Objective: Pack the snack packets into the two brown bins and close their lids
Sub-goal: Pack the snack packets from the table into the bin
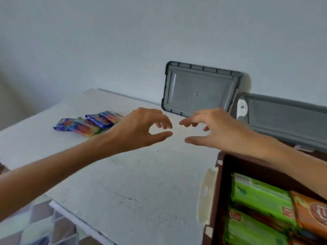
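Below your right forearm the brown bin (219, 188) stands open, with green packets (261, 193) and an orange packet (313, 214) inside. Your left hand (139, 129) and right hand (217, 129) hover over the table (132, 174), fingers loosely curled, gripping nothing. Packing looks unfinished: loose snack packets (88, 123) lie just left of your left hand, so reach there next. Beyond both hands, two grey lids (200, 89) lean by the wall.
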The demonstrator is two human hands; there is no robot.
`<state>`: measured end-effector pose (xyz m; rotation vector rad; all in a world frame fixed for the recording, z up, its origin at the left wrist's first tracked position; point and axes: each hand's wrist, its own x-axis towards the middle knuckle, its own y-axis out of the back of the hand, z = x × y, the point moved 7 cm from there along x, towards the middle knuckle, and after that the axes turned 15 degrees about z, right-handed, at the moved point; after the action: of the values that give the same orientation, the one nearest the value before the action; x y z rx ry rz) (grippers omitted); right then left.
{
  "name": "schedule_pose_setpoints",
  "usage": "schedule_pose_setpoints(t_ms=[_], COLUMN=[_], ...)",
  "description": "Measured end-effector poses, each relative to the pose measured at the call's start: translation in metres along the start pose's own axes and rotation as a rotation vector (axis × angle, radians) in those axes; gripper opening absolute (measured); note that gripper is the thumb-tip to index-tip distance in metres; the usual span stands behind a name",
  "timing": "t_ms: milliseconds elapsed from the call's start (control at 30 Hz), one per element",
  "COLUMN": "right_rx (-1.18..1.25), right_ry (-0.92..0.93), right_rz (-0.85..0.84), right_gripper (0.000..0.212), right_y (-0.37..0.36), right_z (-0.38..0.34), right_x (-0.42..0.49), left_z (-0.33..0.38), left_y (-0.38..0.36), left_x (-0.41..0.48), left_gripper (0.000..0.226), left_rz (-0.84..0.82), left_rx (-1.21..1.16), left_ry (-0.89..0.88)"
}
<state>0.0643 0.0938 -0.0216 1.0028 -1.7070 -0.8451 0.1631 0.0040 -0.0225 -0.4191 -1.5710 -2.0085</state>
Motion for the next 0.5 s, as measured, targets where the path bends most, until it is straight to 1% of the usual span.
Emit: schedule_pose_setpoints(t_ms=[100, 200, 267, 300, 367, 433, 500], right_rx=[0.041, 0.06, 0.067, 0.076, 0.065, 0.019, 0.002], right_ry=[0.104, 0.143, 0.141, 0.137, 0.128, 0.119, 0.066], right_rz=[0.023, 0.016, -0.011, -0.029, -0.093, -0.198, -0.299], right_gripper=[0.05, 0.051, 0.053, 0.055, 0.061, 0.067, 0.065], right_y=[-0.037, -0.081, -0.115, -0.133, -0.173, -0.216, -0.254], right_z=[-0.03, -0.053, -0.064, -0.068, -0.071, -0.07, -0.062], right_x=[0.065, 0.122, 0.154, 0.168, 0.191, 0.208, 0.218], left_z=[-0.077, -0.164, -0.218, -0.244, -0.289, -0.322, -0.341], left_y=[0.042, 0.064, 0.07, 0.069, 0.06, 0.046, 0.031], left_x=[-0.014, -0.043, -0.065, -0.076, -0.096, -0.113, -0.123], left_gripper=[0.02, 0.019, 0.023, 0.029, 0.048, 0.067, 0.08], left_rz=[0.148, 0.176, 0.165, 0.141, 0.049, -0.044, -0.1], left_rx=[0.045, 0.121, 0.146, 0.16, 0.208, 0.223, 0.198], left_ry=[0.206, 0.453, 0.585, 0.648, 0.742, 0.782, 0.786])
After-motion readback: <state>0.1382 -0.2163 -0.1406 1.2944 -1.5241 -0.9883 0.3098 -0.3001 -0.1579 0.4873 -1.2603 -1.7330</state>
